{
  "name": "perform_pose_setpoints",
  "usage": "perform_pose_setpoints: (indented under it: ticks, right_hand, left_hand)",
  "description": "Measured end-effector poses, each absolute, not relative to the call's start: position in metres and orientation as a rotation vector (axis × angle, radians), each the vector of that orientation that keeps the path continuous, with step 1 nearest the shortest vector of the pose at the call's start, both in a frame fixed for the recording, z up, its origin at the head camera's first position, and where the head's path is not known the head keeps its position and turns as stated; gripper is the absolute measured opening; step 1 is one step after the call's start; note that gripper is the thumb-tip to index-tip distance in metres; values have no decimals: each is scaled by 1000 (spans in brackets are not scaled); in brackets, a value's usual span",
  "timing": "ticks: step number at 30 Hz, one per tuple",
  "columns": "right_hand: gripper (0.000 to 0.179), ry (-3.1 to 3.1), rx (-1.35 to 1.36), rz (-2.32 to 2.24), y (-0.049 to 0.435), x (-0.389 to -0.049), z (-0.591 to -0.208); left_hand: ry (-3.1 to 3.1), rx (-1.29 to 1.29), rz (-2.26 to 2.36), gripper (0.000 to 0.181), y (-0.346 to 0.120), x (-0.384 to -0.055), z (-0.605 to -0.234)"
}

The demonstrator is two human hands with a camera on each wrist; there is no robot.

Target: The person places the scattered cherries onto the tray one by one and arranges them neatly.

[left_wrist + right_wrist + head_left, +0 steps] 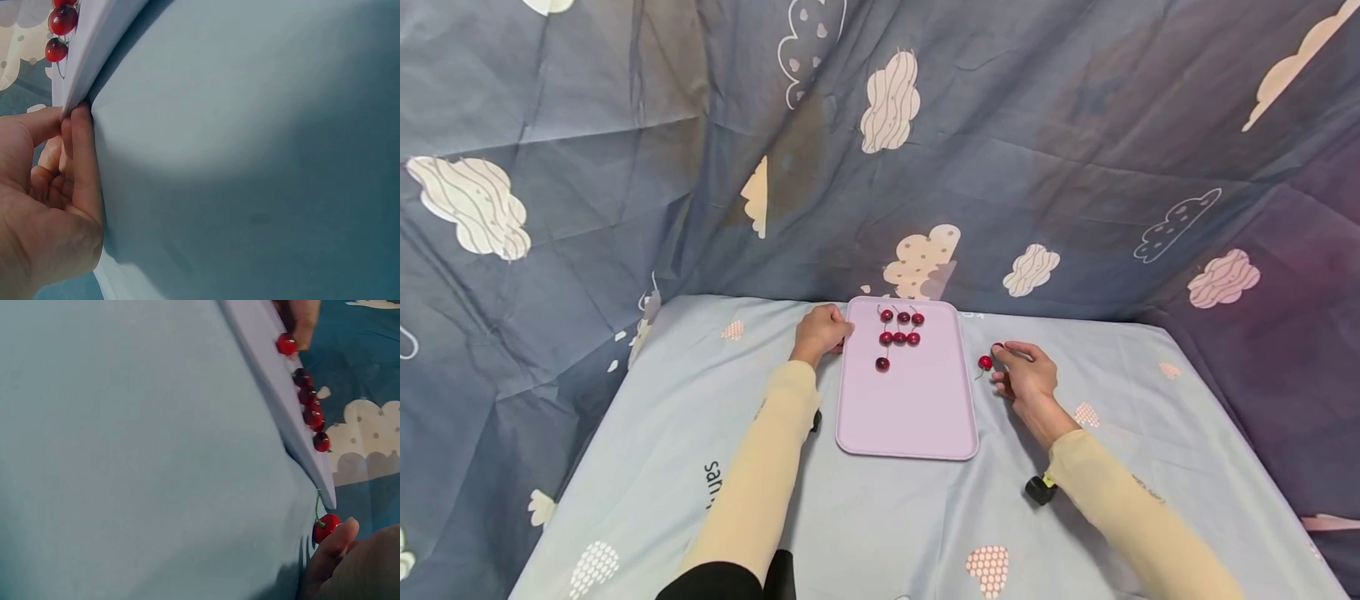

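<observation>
A pale purple tray lies on the light blue cloth, with several dark red cherries in rows on its far half. My left hand pinches the tray's left rim. The left wrist view shows the thumb above the rim and fingers beneath. Right of the tray, my right hand holds a cherry at its fingertips, mostly covered by them. Just left of those fingertips, a second, bright red cherry with a green stem rests on the cloth; the right wrist view shows it beside the thumb.
A light blue cloth with printed hearts covers the table. Dark blue fabric with cloud prints hangs behind and at the sides. A small black device is at the right wrist.
</observation>
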State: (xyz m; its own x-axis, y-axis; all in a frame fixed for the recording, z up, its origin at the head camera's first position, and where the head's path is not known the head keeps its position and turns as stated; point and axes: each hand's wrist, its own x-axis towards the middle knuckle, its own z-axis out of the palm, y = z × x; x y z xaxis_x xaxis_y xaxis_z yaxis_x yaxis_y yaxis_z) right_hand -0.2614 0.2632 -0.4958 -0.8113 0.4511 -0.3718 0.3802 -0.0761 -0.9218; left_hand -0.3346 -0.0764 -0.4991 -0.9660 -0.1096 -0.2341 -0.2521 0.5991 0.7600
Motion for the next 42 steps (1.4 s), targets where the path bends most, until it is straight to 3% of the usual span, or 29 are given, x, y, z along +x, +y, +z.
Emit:
perform_pose_setpoints:
  ticks: [31,42]
  right_hand:
    - [25,-2183,-894,1819,259,-264,-507]
    - [20,-2083,-660,1775,250,-253,-510]
  left_hand:
    - [2736,-179,1311,28,-79,-330,-495]
    - [2727,-226,1285,26,-78,-329,-497]
